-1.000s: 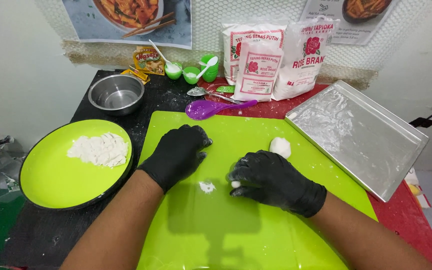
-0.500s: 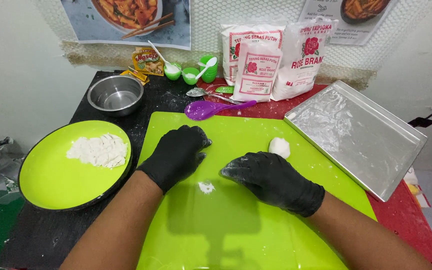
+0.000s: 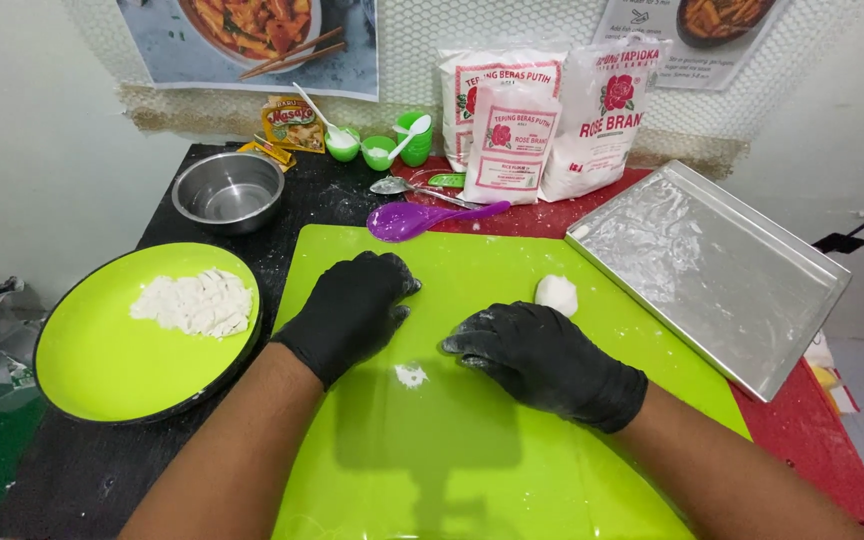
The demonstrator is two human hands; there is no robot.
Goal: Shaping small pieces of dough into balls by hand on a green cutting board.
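Gloved hands (image 3: 452, 335) flat on green mat (image 3: 472, 470), dough lump (image 3: 556, 294) nearby.

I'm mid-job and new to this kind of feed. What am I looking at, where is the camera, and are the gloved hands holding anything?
One camera sits on the person's head, looking down at their two hands. The left hand in a black glove and the right hand in a black glove press flat on a lime-green plastic cutting mat; what lies under the palms is hidden. Between them is a small white dough scrap, beyond the right hand a white dough lump. Left is a green round plate of white flour, right a floured metal baking tray.
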